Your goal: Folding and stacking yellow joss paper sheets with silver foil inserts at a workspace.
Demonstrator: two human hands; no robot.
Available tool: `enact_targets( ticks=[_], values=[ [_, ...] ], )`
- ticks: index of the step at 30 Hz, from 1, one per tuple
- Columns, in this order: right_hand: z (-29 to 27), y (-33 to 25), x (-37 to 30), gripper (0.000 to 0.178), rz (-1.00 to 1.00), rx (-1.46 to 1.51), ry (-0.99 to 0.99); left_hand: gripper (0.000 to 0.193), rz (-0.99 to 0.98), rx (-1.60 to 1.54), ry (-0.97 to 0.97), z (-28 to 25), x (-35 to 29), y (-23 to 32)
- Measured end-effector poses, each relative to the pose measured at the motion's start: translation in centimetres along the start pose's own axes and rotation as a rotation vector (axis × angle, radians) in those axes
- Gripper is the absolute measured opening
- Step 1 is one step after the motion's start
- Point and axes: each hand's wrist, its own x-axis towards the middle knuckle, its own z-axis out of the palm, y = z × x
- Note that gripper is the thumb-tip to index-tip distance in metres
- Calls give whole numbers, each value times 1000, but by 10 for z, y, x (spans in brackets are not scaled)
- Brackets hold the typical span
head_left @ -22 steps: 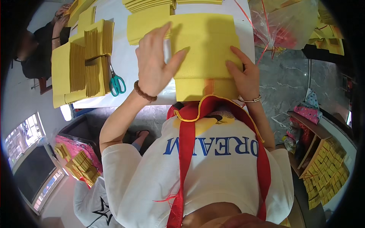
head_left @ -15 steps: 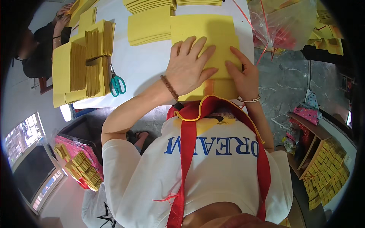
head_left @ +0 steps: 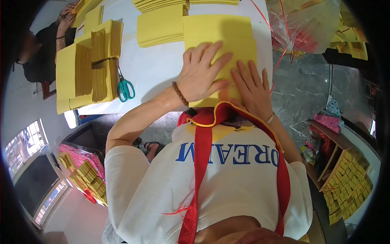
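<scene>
Head view. Both hands lie flat, fingers spread, on a yellow paper stack (head_left: 221, 36) at the near edge of the white table (head_left: 156, 71), toward its right corner. The left hand (head_left: 201, 75) presses palm-down on the stack's near left part, gripping nothing; a beaded bracelet (head_left: 179, 93) circles its wrist. The right hand (head_left: 252, 87) rests just beside it on the stack's near right part, likewise open and holding nothing, with a thin bangle (head_left: 270, 118) at the wrist. The two hands nearly touch at the thumbs. A second, lower pile (head_left: 159, 26) sits just left of the stack, toward the far edge. Green-handled scissors (head_left: 125, 86) lie near the table's near-left part, touching folded yellow bundles (head_left: 87, 67) piled along the left edge. Another person's hands (head_left: 67, 16) work at the far left corner. A clear bag (head_left: 310, 24) with red string lies beyond the right edge.
</scene>
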Motion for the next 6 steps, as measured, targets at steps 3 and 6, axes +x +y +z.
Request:
enact_targets(
  ticks=[3, 6],
  values=[
    [1, 4, -3, 66, -3, 57, 10, 61, 44, -25, -178, -3, -1, 1],
    [-4, 34, -2, 67, 78, 877, -124, 62, 59, 206, -412, -2, 5, 14]
  ],
)
